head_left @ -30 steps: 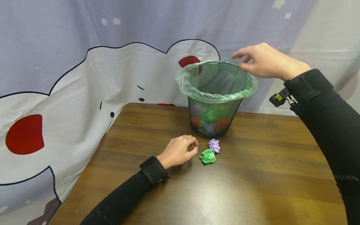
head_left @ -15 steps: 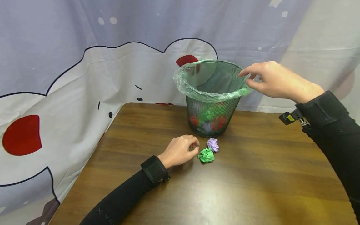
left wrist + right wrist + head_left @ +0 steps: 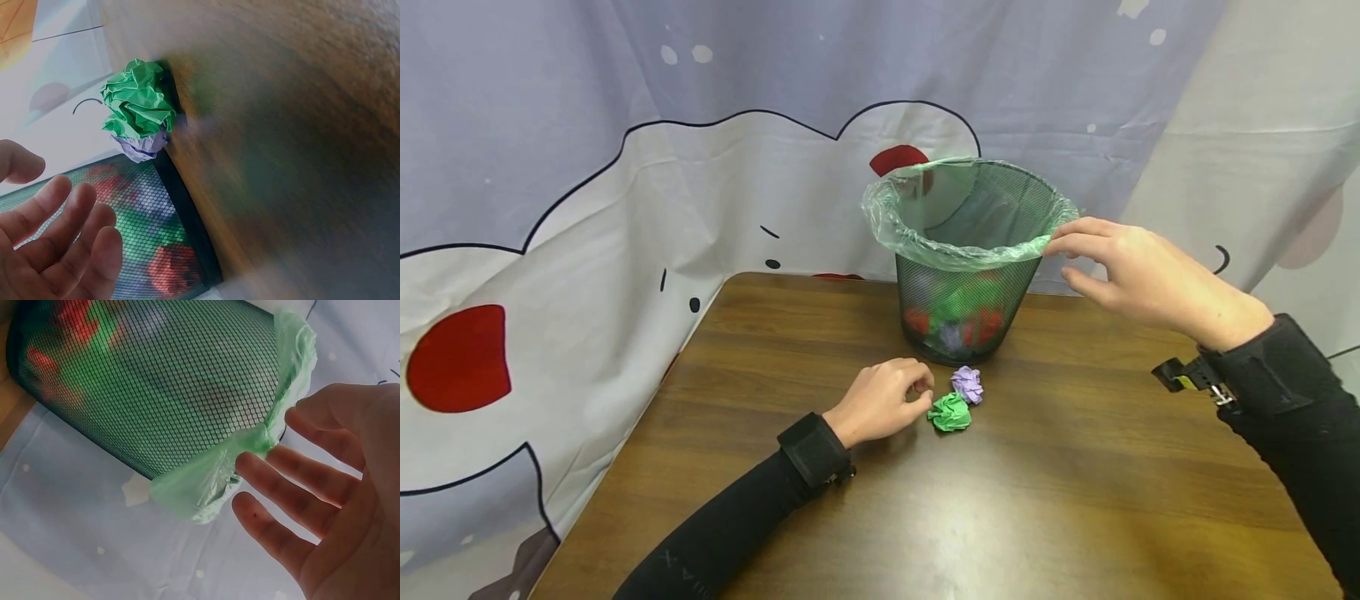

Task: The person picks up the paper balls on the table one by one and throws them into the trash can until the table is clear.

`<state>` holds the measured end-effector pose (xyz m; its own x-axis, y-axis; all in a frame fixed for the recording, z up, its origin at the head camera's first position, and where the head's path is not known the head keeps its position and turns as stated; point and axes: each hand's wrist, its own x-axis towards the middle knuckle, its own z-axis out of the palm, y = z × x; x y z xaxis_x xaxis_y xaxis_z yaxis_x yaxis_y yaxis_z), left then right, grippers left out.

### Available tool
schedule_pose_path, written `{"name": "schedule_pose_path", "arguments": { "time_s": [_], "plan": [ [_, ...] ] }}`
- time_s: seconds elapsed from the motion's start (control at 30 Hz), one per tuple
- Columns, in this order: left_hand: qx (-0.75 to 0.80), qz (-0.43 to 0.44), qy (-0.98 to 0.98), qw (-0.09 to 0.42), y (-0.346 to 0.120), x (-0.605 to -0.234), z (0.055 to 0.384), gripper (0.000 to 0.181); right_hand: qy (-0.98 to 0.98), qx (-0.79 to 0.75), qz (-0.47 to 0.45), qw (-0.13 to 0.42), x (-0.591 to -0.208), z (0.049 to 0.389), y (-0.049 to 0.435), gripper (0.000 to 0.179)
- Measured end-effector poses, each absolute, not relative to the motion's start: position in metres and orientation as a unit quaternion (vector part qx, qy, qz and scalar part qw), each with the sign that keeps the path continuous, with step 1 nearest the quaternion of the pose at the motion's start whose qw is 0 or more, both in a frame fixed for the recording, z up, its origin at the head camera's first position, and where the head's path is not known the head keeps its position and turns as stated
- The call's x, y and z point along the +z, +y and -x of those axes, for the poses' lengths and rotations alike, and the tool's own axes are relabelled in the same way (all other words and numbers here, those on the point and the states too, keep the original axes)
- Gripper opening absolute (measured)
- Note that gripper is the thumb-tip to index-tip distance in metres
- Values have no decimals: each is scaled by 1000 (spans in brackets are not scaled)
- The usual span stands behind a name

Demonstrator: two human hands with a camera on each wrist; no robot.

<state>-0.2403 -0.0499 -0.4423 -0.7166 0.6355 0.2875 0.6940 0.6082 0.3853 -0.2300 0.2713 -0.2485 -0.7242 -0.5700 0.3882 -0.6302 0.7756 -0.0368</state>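
Note:
My left hand (image 3: pixel 882 402) rests low over the table, its fingers loosely curled with nothing in them. Just right of its fingertips lies a green crumpled paper ball (image 3: pixel 950 412), touching a purple crumpled paper ball (image 3: pixel 967 384) behind it. In the left wrist view the green paper ball (image 3: pixel 139 103) partly covers the purple one (image 3: pixel 142 147). My right hand (image 3: pixel 1150 271) hovers empty beside the right rim of a mesh wastebasket (image 3: pixel 973 287). Its relaxed fingers are close to the green bin liner (image 3: pixel 212 478); whether they touch it I cannot tell.
Inside the wastebasket, red, green and purple crumpled papers (image 3: pixel 955 321) show through the mesh. The liner folds over its rim. A patterned curtain (image 3: pixel 760 192) hangs behind the wooden table (image 3: pixel 1075 467), along its back and left edges.
My right hand has come down from above the wastebasket's right rim to a lower spot outside it, moving slightly right. The left hand and both loose paper balls have stayed practically still.

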Motion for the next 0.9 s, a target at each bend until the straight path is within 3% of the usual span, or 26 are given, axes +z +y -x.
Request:
{"name": "schedule_pose_path", "arguments": {
  "time_s": [0.3,0.9],
  "plan": [
    [-239,372,-895,61,-50,-442,240,11,-912,84,-328,231,-266,210,281,32],
    [-231,377,-895,61,-44,-443,238,11,-922,129,-324,168,-323,203,284,31]
  ]
}}
